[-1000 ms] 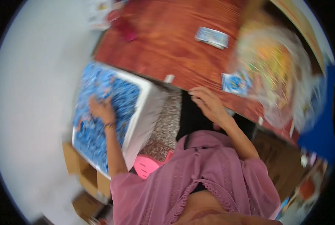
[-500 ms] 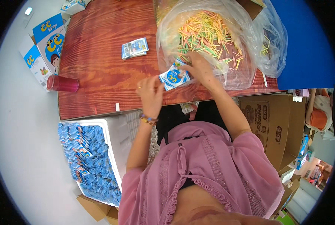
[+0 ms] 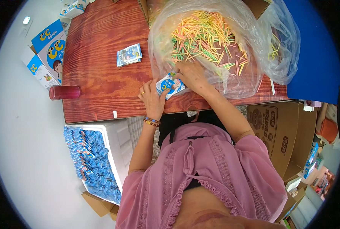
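A small white and blue candy packet [image 3: 169,87] lies at a slant near the front edge of the wooden table. My left hand [image 3: 151,100] grips its left side, the thumb on the printed face. At its upper right end my right hand [image 3: 193,77] pinches the packet, fingers bent and their tips partly hidden. Just beyond, a large clear plastic bag [image 3: 250,82] is spread open around a heap of thin candy sticks [image 3: 204,36] in yellow, pink and green. A small stack of similar packets [image 3: 129,55] rests to the left of the bag.
A pinkish-red jar [image 3: 64,92] lies at the table's left edge, near printed cartons [image 3: 50,47]. Below it, a white foam box [image 3: 113,152] is filled with blue packets [image 3: 95,160]. A brown cardboard box [image 3: 271,131] stands right of my lap. A small white piece [image 3: 115,114] lies at the front edge.
My left hand has come up against the packet and now grips its left side. The packet lies flatter, and my right hand stays at its upper end. The whole view has shifted slightly.
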Tool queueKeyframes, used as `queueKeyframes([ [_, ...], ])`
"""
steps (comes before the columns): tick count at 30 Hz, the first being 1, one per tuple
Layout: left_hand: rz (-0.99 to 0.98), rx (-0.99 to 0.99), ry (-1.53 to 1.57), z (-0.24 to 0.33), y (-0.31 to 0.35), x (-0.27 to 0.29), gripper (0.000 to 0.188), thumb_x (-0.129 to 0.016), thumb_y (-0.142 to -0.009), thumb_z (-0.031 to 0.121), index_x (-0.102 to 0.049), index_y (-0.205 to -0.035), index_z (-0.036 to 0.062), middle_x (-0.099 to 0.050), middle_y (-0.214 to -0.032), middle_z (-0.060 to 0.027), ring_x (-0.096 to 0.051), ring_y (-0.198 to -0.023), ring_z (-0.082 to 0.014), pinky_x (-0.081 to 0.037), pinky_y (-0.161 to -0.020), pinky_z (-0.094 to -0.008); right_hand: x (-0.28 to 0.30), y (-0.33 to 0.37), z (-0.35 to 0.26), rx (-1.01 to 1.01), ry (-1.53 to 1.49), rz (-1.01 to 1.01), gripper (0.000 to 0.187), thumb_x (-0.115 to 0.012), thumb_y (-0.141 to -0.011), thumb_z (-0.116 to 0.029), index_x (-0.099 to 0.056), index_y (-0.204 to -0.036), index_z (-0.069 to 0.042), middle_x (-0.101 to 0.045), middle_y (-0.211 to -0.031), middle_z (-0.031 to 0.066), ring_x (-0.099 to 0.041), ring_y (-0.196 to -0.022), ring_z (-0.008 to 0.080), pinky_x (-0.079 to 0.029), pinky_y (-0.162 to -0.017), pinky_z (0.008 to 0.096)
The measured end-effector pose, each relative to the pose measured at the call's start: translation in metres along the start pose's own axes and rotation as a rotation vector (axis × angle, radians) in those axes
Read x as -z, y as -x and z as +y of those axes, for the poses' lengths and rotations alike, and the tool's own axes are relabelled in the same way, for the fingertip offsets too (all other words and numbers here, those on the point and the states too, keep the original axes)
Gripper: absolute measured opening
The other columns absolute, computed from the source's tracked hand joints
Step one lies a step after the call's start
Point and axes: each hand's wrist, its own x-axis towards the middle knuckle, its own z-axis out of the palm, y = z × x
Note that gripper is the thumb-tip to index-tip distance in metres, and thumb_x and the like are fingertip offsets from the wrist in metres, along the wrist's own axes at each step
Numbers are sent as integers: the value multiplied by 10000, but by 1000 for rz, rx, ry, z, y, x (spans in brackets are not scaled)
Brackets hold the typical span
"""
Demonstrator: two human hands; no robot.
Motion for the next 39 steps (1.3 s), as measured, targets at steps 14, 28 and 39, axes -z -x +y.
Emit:
queueKeyframes([
  [14, -42, 214, 713, 21, -33, 14, 484, -751, -792, 192, -555, -1196, 13, -591, -1144, -114, -549, -1049, -205, -439, -883, -354, 33, 24, 32, -241, -1039, -132, 55, -641, -874, -89, -620, -881, -40, -563, -777, -16, -520, -700, 51, -435, -619, 213],
  [28, -17, 575, 1363, 47, -43, 2, 113, -661, -881, 86, -686, -932, -12, -691, -795, -32, -623, -632, -59, -489, -532, -197, 44, 14, 9, -253, -1015, -134, 127, -655, -858, -134, -647, -879, -9, -580, -758, -2, -497, -705, 56, -415, -623, 239],
  [39, 18, 679, 1516, 58, -45, -3, 131, -652, -904, 148, -682, -852, 32, -675, -768, -13, -614, -615, -67, -470, -509, -216, 40, 21, 21, -286, -983, -30, 130, -653, -873, -135, -668, -822, -17, -541, -739, -42, -451, -692, 35, -370, -610, 217],
])
